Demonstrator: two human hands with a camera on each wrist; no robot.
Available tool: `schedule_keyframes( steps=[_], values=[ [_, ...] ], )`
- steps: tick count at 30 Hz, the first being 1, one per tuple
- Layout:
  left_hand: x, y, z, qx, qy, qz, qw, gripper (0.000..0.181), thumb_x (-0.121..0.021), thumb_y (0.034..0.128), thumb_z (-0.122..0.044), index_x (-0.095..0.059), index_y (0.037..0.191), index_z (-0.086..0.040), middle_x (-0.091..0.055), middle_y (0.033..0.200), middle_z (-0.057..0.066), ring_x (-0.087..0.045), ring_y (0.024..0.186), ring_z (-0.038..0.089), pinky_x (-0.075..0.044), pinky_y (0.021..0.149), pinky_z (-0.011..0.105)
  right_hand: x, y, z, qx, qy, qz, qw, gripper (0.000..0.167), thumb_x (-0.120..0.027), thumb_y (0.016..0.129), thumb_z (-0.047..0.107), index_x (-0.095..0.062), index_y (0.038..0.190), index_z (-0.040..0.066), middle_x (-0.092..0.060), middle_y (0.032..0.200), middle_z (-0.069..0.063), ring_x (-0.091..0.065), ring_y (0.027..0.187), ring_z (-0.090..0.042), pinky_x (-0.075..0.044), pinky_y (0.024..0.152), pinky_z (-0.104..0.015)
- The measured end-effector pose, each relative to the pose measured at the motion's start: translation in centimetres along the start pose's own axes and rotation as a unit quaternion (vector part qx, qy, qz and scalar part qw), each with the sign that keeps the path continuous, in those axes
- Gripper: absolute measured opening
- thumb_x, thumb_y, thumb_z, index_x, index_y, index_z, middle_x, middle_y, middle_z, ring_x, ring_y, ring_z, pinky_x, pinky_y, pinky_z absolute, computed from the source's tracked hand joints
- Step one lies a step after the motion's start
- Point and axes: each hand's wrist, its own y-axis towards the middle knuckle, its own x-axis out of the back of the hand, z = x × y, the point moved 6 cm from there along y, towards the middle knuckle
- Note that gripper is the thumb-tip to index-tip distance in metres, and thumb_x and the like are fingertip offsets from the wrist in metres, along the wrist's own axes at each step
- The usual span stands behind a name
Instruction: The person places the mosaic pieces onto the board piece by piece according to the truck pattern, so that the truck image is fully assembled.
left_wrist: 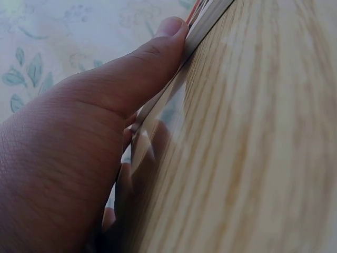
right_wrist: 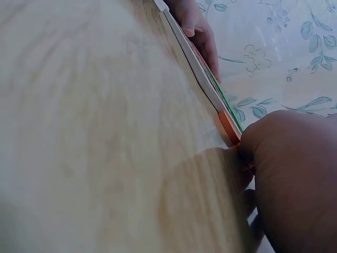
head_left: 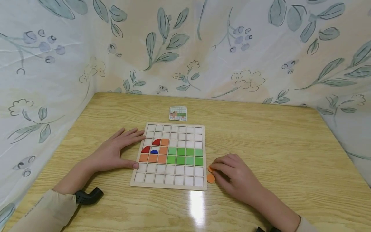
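Observation:
A square wooden grid board (head_left: 168, 188) lies flat on the table, its middle rows partly filled with coloured tiles. Green tiles (head_left: 181, 160) fill two rows on the right; orange squares (head_left: 152, 158), red quarter-rounds (head_left: 156, 142) and a blue half-round (head_left: 154, 151) sit at the left. My left hand (head_left: 111, 153) touches the board's left edge with thumb and extended fingers. Beside the right edge, my right hand (head_left: 239, 177) pinches an orange disc (head_left: 210, 168) between thumb and fingertips, which partly hide it. A second orange disc (head_left: 210, 178) lies next to the thumb.
Behind the board lies a small picture card (head_left: 178, 113) with a coloured grid pattern. The wooden table (head_left: 261, 135) meets leaf-patterned cloth (head_left: 208, 58) at the back and sides. A black wrist device (head_left: 89, 196) is at the left sleeve.

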Motion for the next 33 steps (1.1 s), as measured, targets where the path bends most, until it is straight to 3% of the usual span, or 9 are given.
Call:
schedule_keyframes(
  steps=[13, 24, 33],
  values=[
    [0.1, 0.1, -0.1, 0.006, -0.008, 0.002, 1.0, 0.107, -0.086, 0.0809, -0.074, -0.045, 0.169, -0.028, -0.036, 0.177, -0.004, -0.024, 0.166, 0.03, -0.002, 0.137, 0.048, 0.3, 0.3, 0.0, -0.022, 0.007, -0.012, 0.9997, 0.015, -0.077, 0.104, 0.022, -0.083, 0.111, 0.01, -0.077, 0.114, 0.002, -0.069, 0.105, -0.019, -0.05, 0.098, -0.028],
    [0.2, 0.0, 0.0, 0.001, -0.004, 0.001, 1.0, 0.106, -0.086, 0.0818, -0.071, -0.045, 0.169, -0.026, -0.037, 0.176, -0.004, -0.024, 0.166, 0.032, -0.002, 0.137, 0.047, -0.7, 2.4, 2.0, 0.046, 0.018, -0.039, 0.9981, 0.02, -0.07, 0.108, 0.025, -0.082, 0.11, 0.009, -0.076, 0.112, -0.001, -0.069, 0.104, -0.021, -0.054, 0.094, -0.034],
    [0.2, 0.1, 0.0, 0.0, 0.0, 0.002, 1.0, 0.107, -0.085, 0.0813, -0.073, -0.046, 0.169, -0.027, -0.036, 0.176, -0.004, -0.025, 0.166, 0.031, -0.002, 0.137, 0.046, -2.2, 3.7, 3.5, 0.077, 0.028, -0.031, 0.9962, 0.012, -0.076, 0.103, 0.018, -0.082, 0.109, 0.009, -0.076, 0.111, 0.0, -0.069, 0.104, -0.02, -0.056, 0.093, -0.036]
  ],
)
